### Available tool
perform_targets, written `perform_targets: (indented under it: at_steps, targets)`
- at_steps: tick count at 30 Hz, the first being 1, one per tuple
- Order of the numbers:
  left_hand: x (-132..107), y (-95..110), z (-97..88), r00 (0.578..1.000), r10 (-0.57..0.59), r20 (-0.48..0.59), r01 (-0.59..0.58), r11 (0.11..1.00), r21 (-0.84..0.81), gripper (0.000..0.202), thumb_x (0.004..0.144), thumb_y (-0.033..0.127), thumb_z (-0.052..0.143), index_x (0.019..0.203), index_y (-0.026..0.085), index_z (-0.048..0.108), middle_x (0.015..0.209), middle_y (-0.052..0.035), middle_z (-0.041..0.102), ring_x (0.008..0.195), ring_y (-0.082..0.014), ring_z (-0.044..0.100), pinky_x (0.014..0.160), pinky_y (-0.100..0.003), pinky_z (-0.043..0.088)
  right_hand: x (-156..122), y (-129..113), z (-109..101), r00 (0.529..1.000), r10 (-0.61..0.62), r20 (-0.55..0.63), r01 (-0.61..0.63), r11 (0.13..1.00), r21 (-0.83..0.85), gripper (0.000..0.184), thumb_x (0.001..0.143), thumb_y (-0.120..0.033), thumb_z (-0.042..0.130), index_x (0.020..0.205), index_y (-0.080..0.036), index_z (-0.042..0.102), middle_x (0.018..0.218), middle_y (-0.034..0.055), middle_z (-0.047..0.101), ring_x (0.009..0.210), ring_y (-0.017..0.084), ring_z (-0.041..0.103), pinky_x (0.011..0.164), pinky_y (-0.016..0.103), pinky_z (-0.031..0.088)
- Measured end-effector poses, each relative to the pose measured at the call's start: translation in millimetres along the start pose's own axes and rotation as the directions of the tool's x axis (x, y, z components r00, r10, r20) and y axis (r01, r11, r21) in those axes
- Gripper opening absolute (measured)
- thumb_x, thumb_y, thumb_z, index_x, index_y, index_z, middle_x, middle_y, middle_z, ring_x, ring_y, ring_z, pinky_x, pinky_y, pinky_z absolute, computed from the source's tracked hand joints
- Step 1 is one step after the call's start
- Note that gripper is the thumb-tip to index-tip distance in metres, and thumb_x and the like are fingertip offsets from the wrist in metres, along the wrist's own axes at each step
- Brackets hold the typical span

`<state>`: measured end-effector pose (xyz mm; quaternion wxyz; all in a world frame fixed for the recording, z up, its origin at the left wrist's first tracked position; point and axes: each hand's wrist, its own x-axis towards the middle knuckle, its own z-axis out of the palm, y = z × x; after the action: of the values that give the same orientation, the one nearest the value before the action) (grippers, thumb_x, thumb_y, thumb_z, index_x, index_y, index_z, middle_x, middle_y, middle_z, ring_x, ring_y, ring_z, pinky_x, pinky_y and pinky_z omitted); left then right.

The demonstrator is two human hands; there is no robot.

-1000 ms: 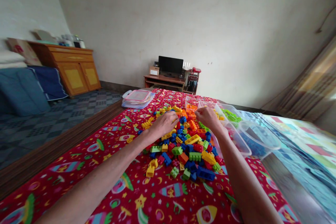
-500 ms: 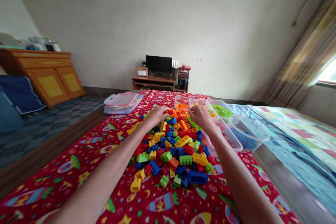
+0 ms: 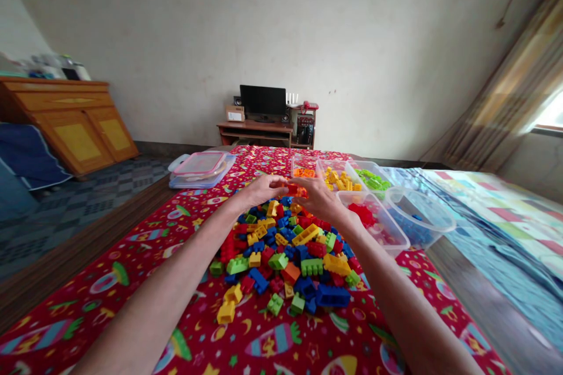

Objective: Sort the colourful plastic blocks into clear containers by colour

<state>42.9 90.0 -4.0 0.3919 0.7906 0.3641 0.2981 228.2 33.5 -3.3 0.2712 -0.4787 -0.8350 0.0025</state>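
Observation:
A heap of toy building blocks in red, blue, yellow, green and orange lies on a red patterned cloth. My left hand and my right hand meet above the far end of the heap. Both have their fingers closed on small red and orange blocks held between them. Just beyond stand clear tubs of sorted blocks: orange, yellow, green, red and blue.
Stacked clear lids lie at the cloth's far left. A low desk with a monitor stands at the back wall, a wooden cabinet on the left, curtains on the right. A pale quilt lies right of the tubs.
My right hand has moved left from the tubs to meet my left hand, and both have lifted off the heap with small blocks pinched between them. The view shifted slightly right.

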Motion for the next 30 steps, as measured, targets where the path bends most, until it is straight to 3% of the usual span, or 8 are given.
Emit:
perform_targets:
  at_steps: [4,6,9,11,15,20,26,30]
  targets:
    - [0,-1,0.8,0.999,-0.040,0.033,0.041,0.998,-0.042,0.051,0.066,0.047,0.069,0.102,0.013,0.063,0.082,-0.0065,0.071,0.077,-0.0206,0.065,0.070,-0.031,0.050,1,-9,1,0.999,0.034,-0.010,-0.035,0.995,-0.093,0.020,0.091,-0.021,0.049,0.103,-0.015,0.064,0.096,0.0100,0.069,0.089,0.016,0.061,0.081,0.025,0.041]
    - [2,-4,-1.4,0.999,-0.017,-0.038,0.022,0.992,0.120,0.038,0.069,0.043,0.064,0.095,0.014,0.065,0.078,-0.0056,0.070,0.075,-0.0204,0.064,0.068,-0.029,0.049,1,-13,-4,0.998,0.057,-0.010,-0.057,0.990,-0.130,0.021,0.093,-0.021,0.046,0.102,-0.014,0.064,0.094,0.0101,0.069,0.086,0.016,0.061,0.077,0.024,0.040]
    - [6,-10,-5.2,0.974,0.069,-0.216,0.034,0.897,0.441,0.020,0.071,0.033,0.058,0.080,0.017,0.068,0.075,-0.0044,0.069,0.074,-0.0203,0.062,0.068,-0.027,0.046,-1,-20,-17,0.998,0.058,-0.034,-0.062,0.989,-0.135,0.023,0.093,-0.020,0.044,0.106,-0.016,0.063,0.096,0.0088,0.069,0.086,0.016,0.061,0.072,0.024,0.039]
    - [7,-11,-6.6,0.956,0.094,-0.278,0.067,0.852,0.519,0.020,0.072,0.032,0.054,0.078,0.018,0.068,0.076,-0.0034,0.069,0.072,-0.0196,0.061,0.067,-0.026,0.045,-3,-24,-26,0.998,0.051,0.049,-0.047,0.996,-0.081,0.020,0.090,-0.021,0.049,0.101,-0.019,0.066,0.092,0.0061,0.070,0.082,0.015,0.061,0.069,0.023,0.038]
    - [4,-5,-7.6,0.938,0.110,-0.327,0.069,0.869,0.490,0.030,0.076,0.040,0.049,0.081,0.016,0.067,0.075,-0.0031,0.069,0.067,-0.0184,0.059,0.065,-0.026,0.044,-4,-21,-30,0.958,0.027,0.285,-0.034,0.999,0.019,0.015,0.086,-0.025,0.056,0.088,-0.019,0.069,0.079,0.0030,0.070,0.069,0.012,0.060,0.065,0.023,0.039]
    - [1,-1,-9.4,0.940,0.140,-0.312,0.008,0.903,0.429,0.029,0.075,0.039,0.049,0.079,0.016,0.065,0.077,-0.0026,0.068,0.071,-0.0179,0.059,0.067,-0.025,0.044,-3,-7,-21,0.979,0.171,0.110,-0.144,0.965,-0.221,0.020,0.089,-0.023,0.050,0.090,-0.016,0.069,0.085,0.0088,0.069,0.078,0.016,0.061,0.070,0.025,0.041]
    - [0,-3,-4.5,0.954,0.104,-0.281,-0.015,0.953,0.304,0.034,0.071,0.039,0.057,0.093,0.015,0.068,0.087,-0.0026,0.070,0.075,-0.0172,0.060,0.067,-0.024,0.046,-9,-1,-11,0.918,0.359,0.167,-0.272,0.878,-0.394,0.027,0.088,-0.029,0.049,0.099,-0.014,0.069,0.099,0.0164,0.068,0.090,0.026,0.065,0.072,0.033,0.046]
    - [1,-2,2.0,0.979,0.063,-0.193,-0.019,0.974,0.225,0.042,0.070,0.046,0.060,0.097,0.015,0.068,0.084,-0.0031,0.070,0.074,-0.0181,0.061,0.066,-0.025,0.046,-10,1,3,0.904,0.362,0.227,-0.255,0.883,-0.395,0.026,0.086,-0.023,0.049,0.102,-0.016,0.068,0.102,0.0155,0.068,0.093,0.027,0.065,0.073,0.033,0.047]
